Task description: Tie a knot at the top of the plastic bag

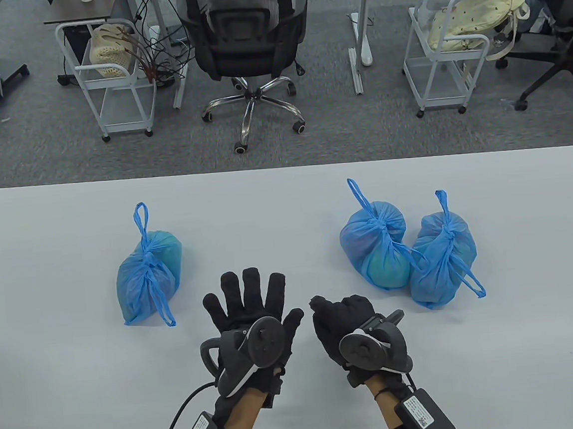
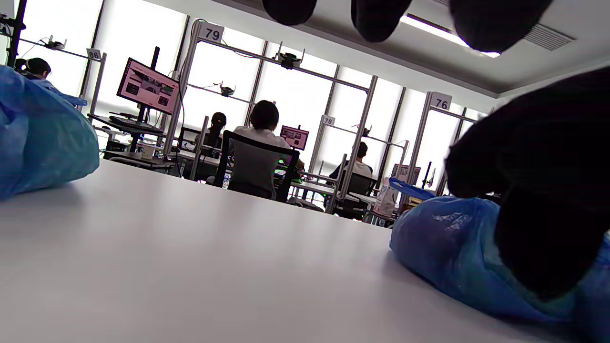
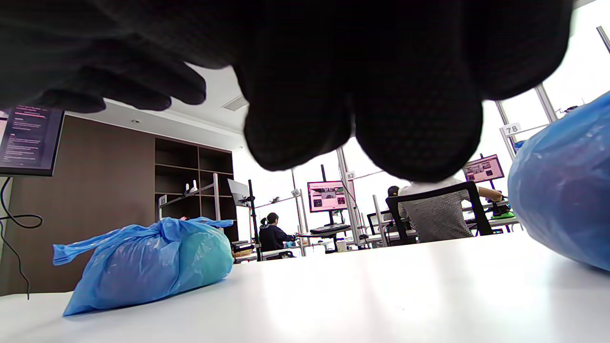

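Three blue plastic bags lie on the white table [image 1: 285, 194], each with a knot in its top. One bag [image 1: 149, 276] lies to the left, also seen in the right wrist view [image 3: 147, 262]. Two more bags [image 1: 377, 246] [image 1: 443, 261] touch each other on the right. My left hand [image 1: 251, 302] lies flat near the front with its fingers spread and holds nothing; its fingertips [image 2: 376, 14] show at the top of the left wrist view. My right hand [image 1: 343, 314] sits beside it with fingers [image 3: 362, 95] curled into a fist, empty, just left of the right-hand bags.
Beyond the far table edge stands an office chair [image 1: 246, 42] with a person seated, and white trolleys [image 1: 110, 84] [image 1: 447, 50] on either side. A black cable [image 1: 183, 413] trails from my left wrist across the front of the table.
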{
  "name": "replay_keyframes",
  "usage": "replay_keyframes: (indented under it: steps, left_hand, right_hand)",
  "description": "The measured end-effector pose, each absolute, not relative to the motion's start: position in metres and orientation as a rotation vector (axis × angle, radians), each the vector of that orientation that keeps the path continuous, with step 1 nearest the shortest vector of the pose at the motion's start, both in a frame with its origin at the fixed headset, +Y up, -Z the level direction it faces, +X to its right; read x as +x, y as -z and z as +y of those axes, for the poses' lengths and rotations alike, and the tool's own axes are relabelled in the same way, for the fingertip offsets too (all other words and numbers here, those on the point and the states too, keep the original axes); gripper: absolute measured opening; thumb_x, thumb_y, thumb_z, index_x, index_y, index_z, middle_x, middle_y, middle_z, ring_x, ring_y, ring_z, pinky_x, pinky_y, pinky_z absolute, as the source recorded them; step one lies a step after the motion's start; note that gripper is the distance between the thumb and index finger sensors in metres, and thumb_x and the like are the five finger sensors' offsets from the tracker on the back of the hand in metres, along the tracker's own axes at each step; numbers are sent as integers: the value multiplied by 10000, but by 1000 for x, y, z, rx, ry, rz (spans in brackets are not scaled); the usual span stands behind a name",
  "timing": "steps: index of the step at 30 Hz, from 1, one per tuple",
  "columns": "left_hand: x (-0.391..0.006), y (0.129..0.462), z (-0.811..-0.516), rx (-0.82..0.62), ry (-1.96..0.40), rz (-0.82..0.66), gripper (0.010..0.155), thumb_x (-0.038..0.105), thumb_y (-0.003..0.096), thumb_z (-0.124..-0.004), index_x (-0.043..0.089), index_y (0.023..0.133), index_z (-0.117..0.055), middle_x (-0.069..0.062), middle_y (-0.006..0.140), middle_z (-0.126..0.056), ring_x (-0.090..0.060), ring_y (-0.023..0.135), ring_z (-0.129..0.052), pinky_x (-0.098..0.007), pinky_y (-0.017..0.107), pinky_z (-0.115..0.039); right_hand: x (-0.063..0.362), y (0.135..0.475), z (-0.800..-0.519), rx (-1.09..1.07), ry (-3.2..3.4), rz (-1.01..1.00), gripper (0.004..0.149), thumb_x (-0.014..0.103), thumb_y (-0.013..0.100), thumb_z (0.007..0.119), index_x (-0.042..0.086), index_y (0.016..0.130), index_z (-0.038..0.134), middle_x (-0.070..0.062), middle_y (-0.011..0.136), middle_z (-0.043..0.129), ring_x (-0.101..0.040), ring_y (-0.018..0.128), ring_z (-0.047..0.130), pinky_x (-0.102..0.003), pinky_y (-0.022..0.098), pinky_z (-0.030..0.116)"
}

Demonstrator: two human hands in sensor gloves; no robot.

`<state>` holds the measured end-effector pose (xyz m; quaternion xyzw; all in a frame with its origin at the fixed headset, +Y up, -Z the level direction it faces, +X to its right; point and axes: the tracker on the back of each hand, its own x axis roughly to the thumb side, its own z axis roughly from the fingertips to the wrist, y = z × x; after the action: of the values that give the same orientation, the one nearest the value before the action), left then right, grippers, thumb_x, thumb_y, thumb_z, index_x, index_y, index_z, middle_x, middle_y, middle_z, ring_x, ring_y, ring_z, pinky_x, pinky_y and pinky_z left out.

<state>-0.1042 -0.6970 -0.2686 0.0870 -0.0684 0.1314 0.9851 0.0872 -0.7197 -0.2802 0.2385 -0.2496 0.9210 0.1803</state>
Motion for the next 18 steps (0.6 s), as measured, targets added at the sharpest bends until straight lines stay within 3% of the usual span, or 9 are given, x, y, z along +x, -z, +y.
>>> replay_keyframes:
  steps: [6,11,18]
  left_hand:
    - [-111,273,-721,122,-216,-138,701,686,495,-519,427,1124,-347,-104,1253,-192,-456,1081,-78,-719,617,-12]
    - [-118,276,-731,110,-108,-156,693,684,496,-511,444,1118,-319,-65,1245,-132,-419,1070,9,-708,615,9]
    - [-128,280,-738,78,-137,-130,685,671,497,-520,433,1116,-346,-62,1244,-149,-413,1071,-35,-707,617,4]
  right_hand:
    - [82,281,-723,681,-2641,-664,428,366,495,742,96,802,871,-72,471,1034,-315,369,1066,-606,398,797]
    - [76,277,-723,649,-2695,-666,462,382,501,737,93,848,831,-141,641,991,-406,575,1008,-647,470,729]
    - [58,267,-718,535,-2825,-684,592,440,523,728,53,971,713,-334,970,667,-607,902,599,-754,570,384]
